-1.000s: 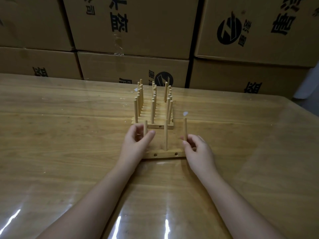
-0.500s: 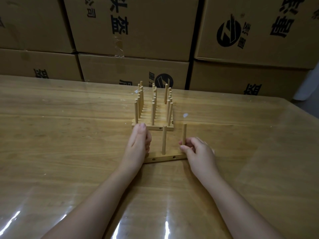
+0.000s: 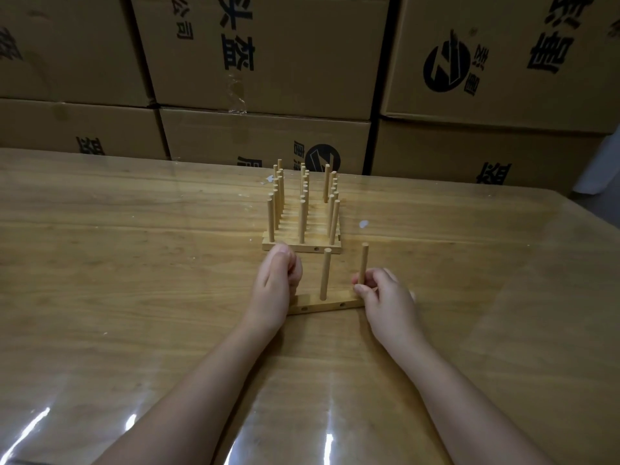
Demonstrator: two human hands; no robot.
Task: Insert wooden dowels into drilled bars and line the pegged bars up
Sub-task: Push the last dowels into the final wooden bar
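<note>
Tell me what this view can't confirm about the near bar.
- Head view: the left hand covers one end of the near bar; any dowel in its fist is hidden.
- The right hand hides the foot of the right dowel; seating unseen.
- Behind, the lined-up bars: dowels overlap, count unclear.

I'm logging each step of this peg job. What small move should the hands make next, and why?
Probably slide the near bar forward against the row of pegged bars. Its middle dowel and right dowel stand upright, the right hand pinches the right dowel low, the left hand curls over its left end, and a gap separates bar from row.
</note>
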